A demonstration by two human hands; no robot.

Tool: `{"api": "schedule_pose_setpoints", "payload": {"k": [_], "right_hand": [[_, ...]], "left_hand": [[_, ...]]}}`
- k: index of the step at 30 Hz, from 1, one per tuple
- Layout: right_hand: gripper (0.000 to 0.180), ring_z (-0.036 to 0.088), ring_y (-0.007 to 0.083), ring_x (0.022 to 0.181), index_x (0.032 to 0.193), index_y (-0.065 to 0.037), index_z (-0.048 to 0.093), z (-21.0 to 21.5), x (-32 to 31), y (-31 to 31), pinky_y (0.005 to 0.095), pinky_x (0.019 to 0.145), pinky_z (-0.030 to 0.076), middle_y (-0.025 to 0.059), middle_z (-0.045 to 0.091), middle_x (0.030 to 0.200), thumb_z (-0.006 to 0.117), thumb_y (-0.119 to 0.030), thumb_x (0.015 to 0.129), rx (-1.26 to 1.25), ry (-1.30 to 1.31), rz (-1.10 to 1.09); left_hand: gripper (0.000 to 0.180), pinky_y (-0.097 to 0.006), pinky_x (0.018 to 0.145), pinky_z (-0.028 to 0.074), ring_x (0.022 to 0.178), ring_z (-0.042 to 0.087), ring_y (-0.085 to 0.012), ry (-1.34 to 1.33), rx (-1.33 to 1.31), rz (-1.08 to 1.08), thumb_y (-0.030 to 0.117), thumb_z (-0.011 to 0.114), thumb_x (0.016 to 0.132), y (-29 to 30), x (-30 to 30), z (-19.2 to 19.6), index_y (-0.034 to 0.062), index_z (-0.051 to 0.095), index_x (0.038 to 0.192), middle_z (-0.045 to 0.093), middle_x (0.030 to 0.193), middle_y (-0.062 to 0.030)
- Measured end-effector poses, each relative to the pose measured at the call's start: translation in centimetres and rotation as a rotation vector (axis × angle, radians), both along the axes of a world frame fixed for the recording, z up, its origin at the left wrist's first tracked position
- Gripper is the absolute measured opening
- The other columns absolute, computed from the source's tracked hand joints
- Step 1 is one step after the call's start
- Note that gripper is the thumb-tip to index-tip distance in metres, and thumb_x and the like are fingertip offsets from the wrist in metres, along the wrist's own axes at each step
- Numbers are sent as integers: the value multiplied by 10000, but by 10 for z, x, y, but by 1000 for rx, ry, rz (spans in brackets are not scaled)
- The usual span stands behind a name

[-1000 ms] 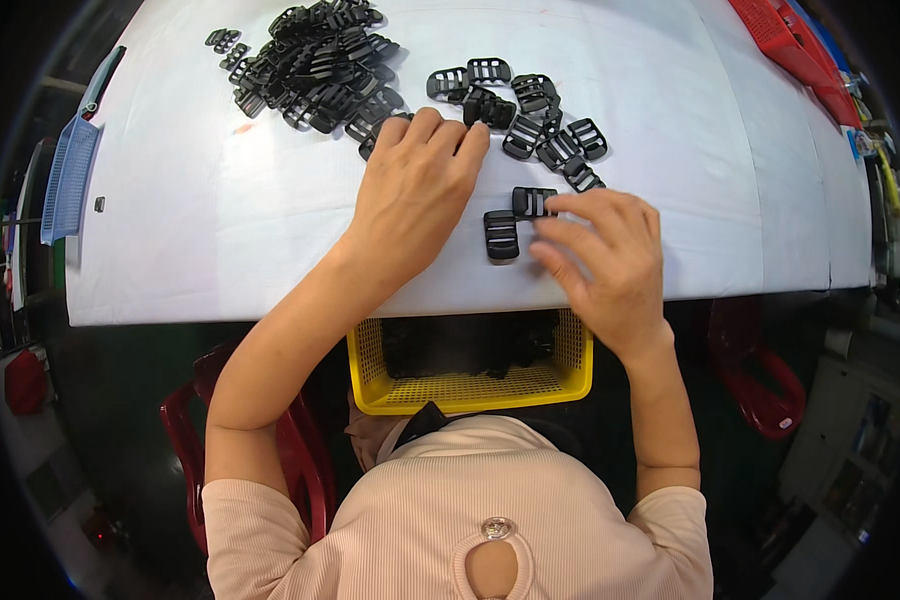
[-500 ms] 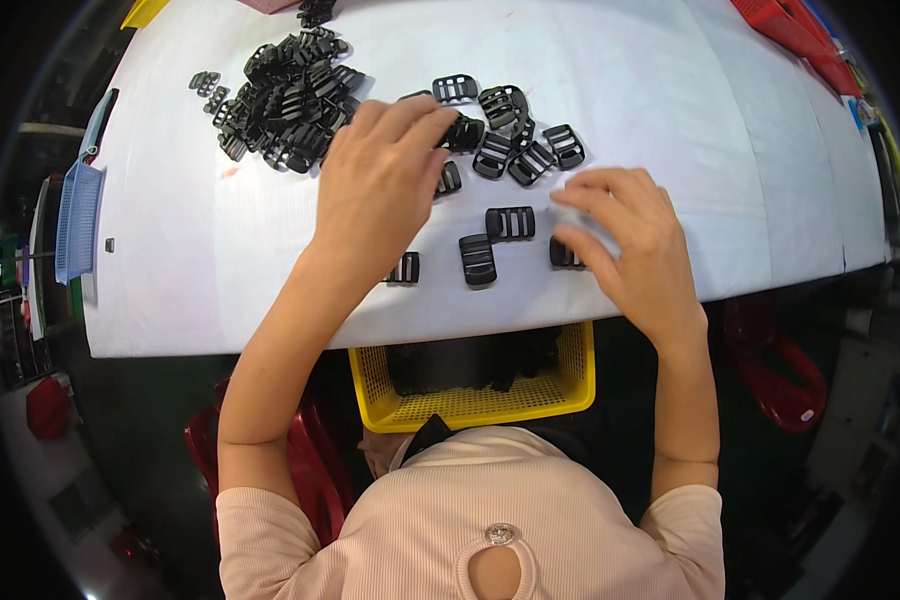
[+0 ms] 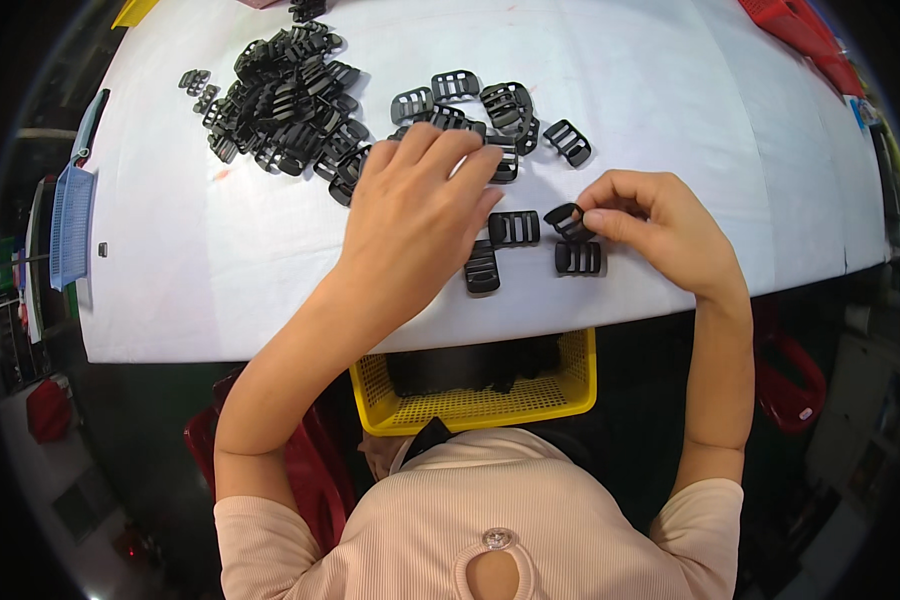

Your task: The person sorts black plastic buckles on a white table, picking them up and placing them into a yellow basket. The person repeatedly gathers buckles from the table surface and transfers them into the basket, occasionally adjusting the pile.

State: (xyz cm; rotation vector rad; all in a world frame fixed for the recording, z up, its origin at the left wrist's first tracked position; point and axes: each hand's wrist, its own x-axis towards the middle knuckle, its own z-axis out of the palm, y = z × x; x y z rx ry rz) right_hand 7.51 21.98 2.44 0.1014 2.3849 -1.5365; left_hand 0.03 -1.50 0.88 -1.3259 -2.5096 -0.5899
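Observation:
My right hand pinches a black plastic strap buckle between thumb and fingertips, tilted just above another buckle lying flat. Over the near side of a loose group of buckles hangs my left hand, fingers bent, thumb and index finger apart. Its fingertips are close to a buckle; whether they touch it I cannot tell. Between the hands, one buckle lies crosswise, with another buckle lengthwise below it. Beyond the right hand, a single buckle rests apart.
A large heap of black buckles covers the back left of the white table. Below the front edge sits a yellow basket with black pieces inside. A blue basket is at the left edge, a red bin at the far right.
My right hand has closed on a buckle and moved slightly right, uncovering the flat buckle below. My left hand has shifted right and nearer; several buckles near the heap now show.

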Motion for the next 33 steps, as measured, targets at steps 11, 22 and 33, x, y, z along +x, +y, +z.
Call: {"api": "schedule_pose_setpoints", "payload": {"k": [11, 22, 33], "right_hand": [[241, 629, 255, 857, 1046, -52, 663, -37, -20, -19, 361, 726, 537, 53, 657, 967, 691, -92, 810, 718, 835, -80], [157, 641, 252, 837, 994, -43, 683, -20, -24, -7, 352, 722, 524, 57, 644, 964, 660, -107, 852, 588, 505, -227], [125, 609, 160, 744, 938, -22, 668, -11, -35, -12, 297, 649, 493, 49, 649, 827, 662, -114, 854, 353, 413, 7]], "left_hand": [[371, -345, 695, 500, 763, 611, -256, -433, 174, 84, 121, 700, 829, 16, -6, -5, 73, 620, 1188, 645, 830, -109], [229, -356, 767, 450, 913, 579, -231, 57, 87, 162, 107, 702, 815, 1, -24, -9, 52, 687, 1037, 649, 986, -37], [179, -363, 772, 463, 895, 584, -238, -33, 50, 103, 93, 702, 803, -16, -32, 0, 57, 708, 978, 649, 941, -37]]}}
